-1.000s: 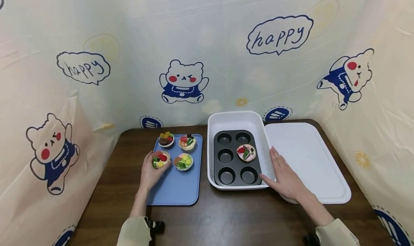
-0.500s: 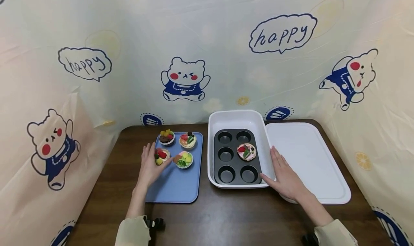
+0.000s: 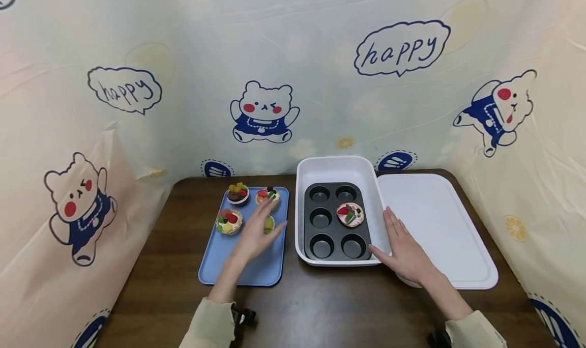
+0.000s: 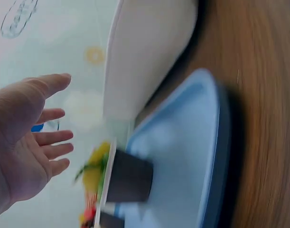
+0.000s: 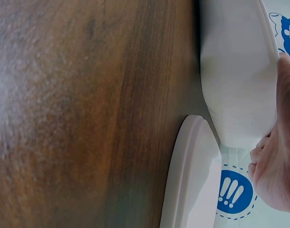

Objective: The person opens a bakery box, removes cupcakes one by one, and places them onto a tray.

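My left hand hovers over the right side of a blue tray, fingers extended and thumb spread. Beneath it, a cupcake with green topping is mostly covered. In the left wrist view, a dark-cupped cupcake sits beside the hand, which holds nothing. A strawberry-topped cupcake shows behind the fingertips. My right hand rests with straight fingers along the right rim of a white bin. Inside the bin lies a dark muffin pan, a pink cupcake in its middle right cup.
On the tray's left side stand a chocolate cupcake at the back and a fruit-topped cupcake before it. A white lid lies right of the bin on the wooden table. A printed curtain encloses the table's back and sides.
My left hand has let go of the front-left cupcake and moved right, over the green-topped one. The released cupcake stays on the tray. My right hand has kept its place at the bin.
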Motion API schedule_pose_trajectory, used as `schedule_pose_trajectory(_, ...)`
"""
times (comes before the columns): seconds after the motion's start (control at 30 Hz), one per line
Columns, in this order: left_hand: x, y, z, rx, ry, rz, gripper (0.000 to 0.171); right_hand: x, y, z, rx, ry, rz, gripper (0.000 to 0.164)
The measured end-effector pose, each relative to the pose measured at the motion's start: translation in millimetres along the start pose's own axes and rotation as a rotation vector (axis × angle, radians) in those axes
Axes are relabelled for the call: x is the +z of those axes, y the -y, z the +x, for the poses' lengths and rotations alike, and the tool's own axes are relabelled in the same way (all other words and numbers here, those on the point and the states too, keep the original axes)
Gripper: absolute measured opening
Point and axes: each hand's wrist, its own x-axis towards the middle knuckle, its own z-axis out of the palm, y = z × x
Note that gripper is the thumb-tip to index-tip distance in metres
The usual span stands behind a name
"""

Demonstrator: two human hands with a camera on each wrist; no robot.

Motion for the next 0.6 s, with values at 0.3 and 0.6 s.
schedule_pose_trajectory(0.3,29.4,-59.9,22.7,0.096,0.173,-0.011,0.058,0.9,-2.4,0.4,0.000,-0.011,0.013,0.110)
schedule_pose_trajectory(0.6,56.6,-72.3,45.6,0.129,0.283,0.032,0.062,2.8,-3.9,-0.2,0.008,0.006,0.014,0.112)
